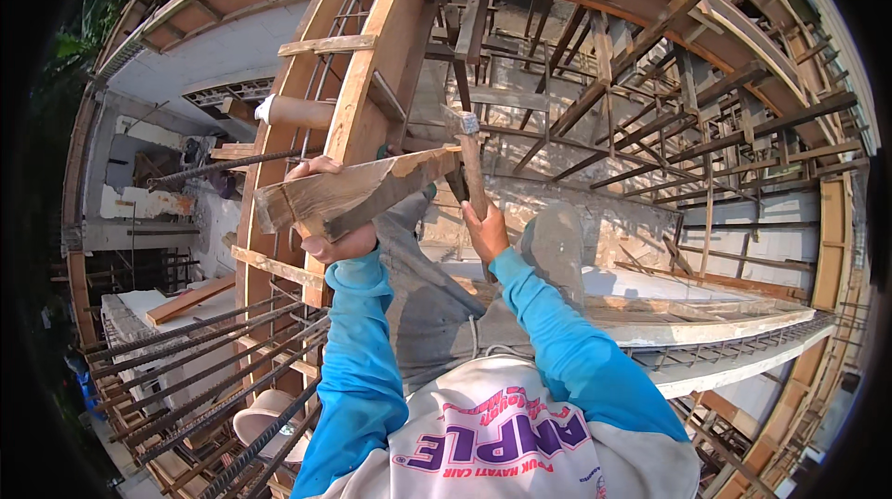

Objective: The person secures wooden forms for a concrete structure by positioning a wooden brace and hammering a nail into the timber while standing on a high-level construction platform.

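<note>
The left hand [346,244] was closed around a short wooden plank [358,190], with fingers on its upper and lower edges. The right hand [487,232] was gripping a hammer [477,174] by its wooden handle, the head upward. The plank's right end was just beside this handle; I could not tell if they touched. Below left, ribbed steel bars [193,380] stuck out near the timber formwork [357,104].

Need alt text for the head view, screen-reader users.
A person in bright blue sleeves grips a rough brown wooden board in the left hand and a wooden-handled hammer in the right hand, its head near the board's right end. Long timber formwork runs ahead; ribbed steel bars fan out lower left.
</note>
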Tool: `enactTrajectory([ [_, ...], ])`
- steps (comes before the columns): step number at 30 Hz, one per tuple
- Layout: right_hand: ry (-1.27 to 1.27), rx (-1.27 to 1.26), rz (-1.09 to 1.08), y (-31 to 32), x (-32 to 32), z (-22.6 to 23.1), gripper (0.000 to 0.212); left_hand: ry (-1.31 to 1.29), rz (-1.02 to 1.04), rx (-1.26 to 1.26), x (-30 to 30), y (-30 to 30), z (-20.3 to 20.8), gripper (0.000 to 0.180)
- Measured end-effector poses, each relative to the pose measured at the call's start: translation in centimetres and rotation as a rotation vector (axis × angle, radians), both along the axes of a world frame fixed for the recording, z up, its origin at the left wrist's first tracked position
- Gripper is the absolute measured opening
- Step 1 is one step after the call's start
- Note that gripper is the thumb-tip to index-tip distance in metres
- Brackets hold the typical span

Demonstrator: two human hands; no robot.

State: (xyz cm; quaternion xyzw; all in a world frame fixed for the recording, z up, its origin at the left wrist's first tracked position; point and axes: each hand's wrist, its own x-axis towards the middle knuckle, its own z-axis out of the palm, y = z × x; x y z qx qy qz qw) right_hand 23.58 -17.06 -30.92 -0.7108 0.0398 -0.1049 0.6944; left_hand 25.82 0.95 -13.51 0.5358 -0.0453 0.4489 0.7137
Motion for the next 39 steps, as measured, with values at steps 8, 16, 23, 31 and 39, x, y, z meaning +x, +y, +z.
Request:
enactTrajectory([
  [8, 0.277, -0.232, 0.342, -0.5, 1.1, 7.3, 0.033, -0.014, -0.014, 0.006, -0.3, 1.0, -0.4, 0.097],
  [16, -0.160, 0.036, 0.013, 0.7, -0.7, 6.1, 0.023, -0.015, -0.071, -0.030, 0.7, -0.4, 0.2, 0.096],
  [23, 0.442, -0.415, 0.495, -0.3, 0.3, 2.8, 0.036, 0.021, 0.097, -0.011, -0.1, 1.2, -0.8, 0.092],
  [31, -0.409, 0.149, 0.197, -0.6, 0.5, 17.9, 0.023, -0.011, 0.062, -0.042, 0.8, 0.4, -0.3, 0.096],
  [39, 0.145, -0.412, 0.355, -0.5, -1.4, -5.2, 0.025, -0.013, 0.009, -0.062, 0.7, -0.5, 0.6, 0.096],
])
